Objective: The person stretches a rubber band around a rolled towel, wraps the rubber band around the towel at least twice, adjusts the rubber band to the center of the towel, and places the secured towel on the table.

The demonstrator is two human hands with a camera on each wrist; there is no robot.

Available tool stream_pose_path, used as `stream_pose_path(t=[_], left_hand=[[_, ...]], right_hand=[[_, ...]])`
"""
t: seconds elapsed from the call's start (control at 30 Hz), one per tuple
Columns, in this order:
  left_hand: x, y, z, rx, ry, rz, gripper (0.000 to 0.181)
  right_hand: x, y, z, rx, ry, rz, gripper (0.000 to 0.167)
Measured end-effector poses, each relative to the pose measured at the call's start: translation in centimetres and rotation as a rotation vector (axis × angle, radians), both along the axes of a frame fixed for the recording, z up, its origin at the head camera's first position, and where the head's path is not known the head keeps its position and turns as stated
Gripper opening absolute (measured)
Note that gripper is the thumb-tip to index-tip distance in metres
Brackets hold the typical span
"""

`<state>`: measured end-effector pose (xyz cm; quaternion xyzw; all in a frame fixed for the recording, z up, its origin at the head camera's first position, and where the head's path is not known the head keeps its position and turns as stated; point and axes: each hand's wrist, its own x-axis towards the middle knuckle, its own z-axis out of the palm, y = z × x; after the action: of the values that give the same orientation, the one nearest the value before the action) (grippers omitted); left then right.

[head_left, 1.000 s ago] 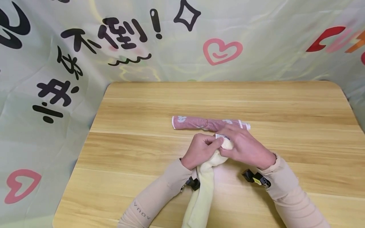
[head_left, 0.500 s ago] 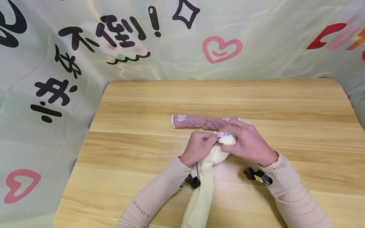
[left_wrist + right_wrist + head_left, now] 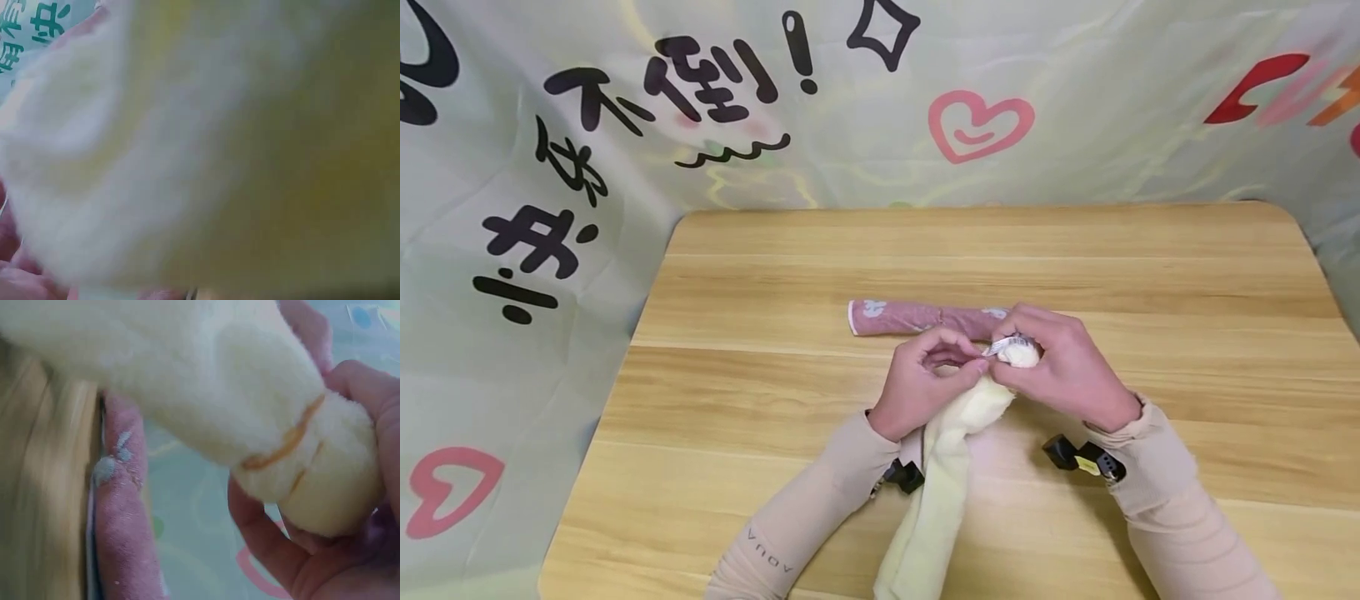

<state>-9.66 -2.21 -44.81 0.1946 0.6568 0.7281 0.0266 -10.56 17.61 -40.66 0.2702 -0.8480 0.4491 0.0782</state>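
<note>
A pale yellow rolled towel (image 3: 951, 467) runs from the front edge of the head view up to both hands. My right hand (image 3: 1060, 358) grips its far end, where a white printed label (image 3: 1007, 343) sticks out. With thumb and index fingertips together, my left hand (image 3: 921, 379) pinches at the towel just beside the label; exactly what lies between those tips is hidden. A thin brown rubber band (image 3: 287, 447) circles the towel close to the gripped end in the right wrist view. Blurred towel cloth (image 3: 206, 156) fills most of the left wrist view.
Behind the hands lies a pink rolled towel (image 3: 910, 318) with pale blue patterns, its right end covered by my right hand. The wooden table (image 3: 737, 292) meets a printed cloth backdrop (image 3: 850, 167) at the back and left. A small black camera hangs at each wrist.
My right hand has shifted slightly right with the towel's end and label. The left fingers have spread into a rounder pinch, and the gap between the hands has widened a little.
</note>
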Motion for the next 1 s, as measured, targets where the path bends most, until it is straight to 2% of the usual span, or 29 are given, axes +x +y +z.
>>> stream_pose_path(t=[0.13, 0.23, 0.33, 0.47, 0.57, 0.67, 0.8, 0.9, 1.0], left_hand=[[-0.2, 0.1, 0.1, 0.003, -0.041, -0.003, 0.022], [-0.3, 0.1, 0.1, -0.020, -0.008, -0.042, 0.022], [-0.3, -0.1, 0.0, -0.070, 0.115, -0.072, 0.019], [-0.5, -0.2, -0.1, -0.189, 0.341, -0.037, 0.014], [-0.7, -0.4, 0.0, -0.248, 0.429, -0.023, 0.014], [-0.8, -0.6, 0.4, -0.269, 0.445, -0.058, 0.014], [-0.7, -0.8, 0.7, -0.262, 0.381, -0.119, 0.012], [-0.6, -0.8, 0.7, -0.266, 0.347, -0.154, 0.013], [-0.8, -0.6, 0.7, -0.317, 0.394, -0.183, 0.013]], right_hand=[[0.1, -0.1, -0.1, 0.035, 0.011, -0.021, 0.026], [0.0, -0.2, -0.2, 0.034, 0.009, -0.031, 0.025], [0.0, -0.4, -0.1, -0.002, -0.034, -0.045, 0.020], [0.0, -0.6, 0.1, -0.105, -0.161, -0.060, 0.012], [0.1, -0.7, 0.3, -0.192, -0.260, -0.043, 0.011], [0.3, -0.9, 0.4, -0.260, -0.307, -0.011, 0.010], [0.5, -1.2, 0.4, -0.328, -0.321, 0.009, 0.010], [0.5, -1.5, 0.3, -0.359, -0.312, -0.021, 0.009], [0.6, -1.7, 0.0, -0.377, -0.268, -0.065, 0.009]])
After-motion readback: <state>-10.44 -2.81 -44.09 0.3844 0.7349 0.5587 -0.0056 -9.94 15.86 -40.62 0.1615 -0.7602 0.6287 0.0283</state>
